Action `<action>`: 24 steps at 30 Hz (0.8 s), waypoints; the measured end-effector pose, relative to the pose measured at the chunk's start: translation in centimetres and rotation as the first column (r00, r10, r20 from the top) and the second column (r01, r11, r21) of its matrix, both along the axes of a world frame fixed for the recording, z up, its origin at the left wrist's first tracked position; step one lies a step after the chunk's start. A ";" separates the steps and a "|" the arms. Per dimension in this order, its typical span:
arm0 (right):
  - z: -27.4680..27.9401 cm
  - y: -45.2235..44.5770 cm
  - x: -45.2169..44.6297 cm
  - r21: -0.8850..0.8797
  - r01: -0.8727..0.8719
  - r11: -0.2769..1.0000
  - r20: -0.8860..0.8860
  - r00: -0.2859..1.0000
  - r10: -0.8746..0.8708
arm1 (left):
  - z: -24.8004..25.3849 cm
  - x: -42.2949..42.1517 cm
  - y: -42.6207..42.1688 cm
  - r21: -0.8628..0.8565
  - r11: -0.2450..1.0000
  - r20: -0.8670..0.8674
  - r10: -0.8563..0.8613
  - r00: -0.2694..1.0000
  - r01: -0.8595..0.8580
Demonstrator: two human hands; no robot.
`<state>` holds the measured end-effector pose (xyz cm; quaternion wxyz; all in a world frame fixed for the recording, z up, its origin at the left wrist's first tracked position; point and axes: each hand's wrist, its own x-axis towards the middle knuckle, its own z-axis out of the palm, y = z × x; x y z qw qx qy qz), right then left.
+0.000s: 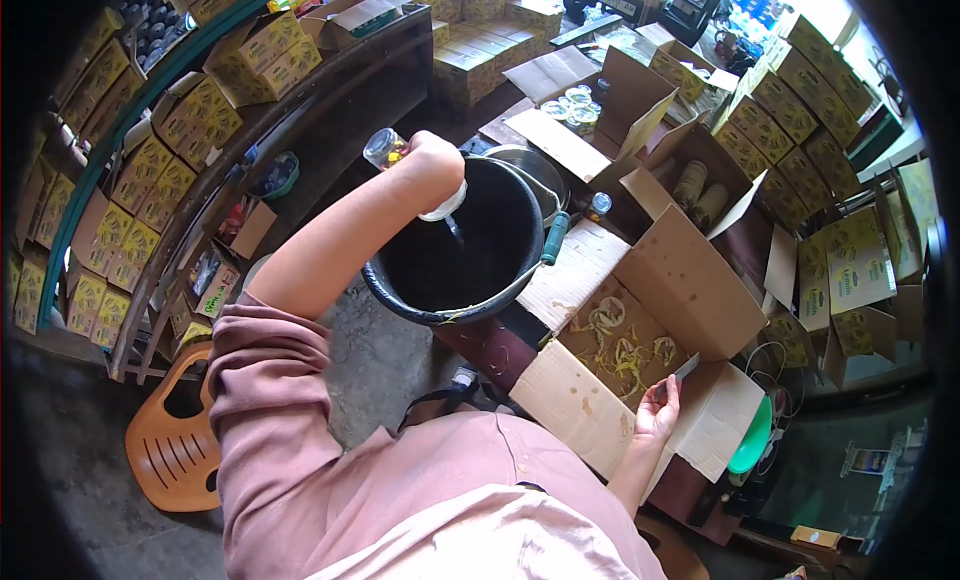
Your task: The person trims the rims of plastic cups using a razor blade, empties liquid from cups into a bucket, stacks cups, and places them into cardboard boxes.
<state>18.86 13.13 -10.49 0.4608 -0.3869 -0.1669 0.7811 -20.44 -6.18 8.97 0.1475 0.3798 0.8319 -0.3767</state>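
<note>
Item: my left hand [435,168], closed around a tilted clear jar [382,149], above the black bucket [452,270]. Item: my right hand [657,412], pinching a thin flat tool [686,367] at the open carton [690,285], yellowish scraps [627,360] inside. Item: one capped bottle [599,206], near the bucket.

The left hand [432,170] tilts a clear jar [382,148] over the black bucket [455,280]; the right hand [657,412] grips a flat tool [686,367] by the open box's [690,285] edge, yellow scraps [627,359] lying inside.
</note>
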 end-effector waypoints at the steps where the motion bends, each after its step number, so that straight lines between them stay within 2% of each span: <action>1: 0.1 -0.1 -0.1 -0.012 0.004 1.000 -0.003 1.000 -0.004 | 0.4 0.0 -0.1 0.030 1.000 0.013 -0.001 1.000 0.001; 6: 0.7 -1.1 -0.6 -0.087 0.012 0.996 -0.016 1.000 -0.013 | 0.2 -0.4 0.0 0.083 0.996 0.063 0.033 0.997 -0.038; 9: 0.8 -1.3 -0.6 -0.151 -0.043 0.988 -0.026 0.999 0.040 | -0.6 -0.5 -0.2 0.077 0.992 0.102 0.091 0.991 -0.099; 13: 1.7 -1.9 -1.1 -0.169 -0.097 0.981 0.017 0.995 0.101 | -3.2 -2.5 -0.6 0.080 0.958 0.346 0.233 0.909 -0.276; 16: 2.0 -2.2 -1.0 -0.114 -0.206 0.972 -0.009 0.979 0.206 | -2.6 -2.3 -1.0 -0.047 0.780 0.544 0.544 0.639 -0.624; 20: 2.2 -2.5 -1.5 -0.139 -0.227 0.964 -0.067 0.973 0.220 | -4.1 -3.9 -1.5 -0.026 0.726 0.589 0.567 0.576 -0.687; 23: 2.3 -2.5 -1.8 -0.147 -0.218 0.965 -0.066 0.975 0.211 | -4.8 -4.9 -2.0 -0.062 0.609 0.652 0.624 0.430 -0.791; 24: 2.4 -2.5 -1.9 -0.148 -0.218 0.965 -0.067 0.975 0.210 | -4.6 -4.8 -2.2 -0.085 0.607 0.680 0.615 0.400 -0.790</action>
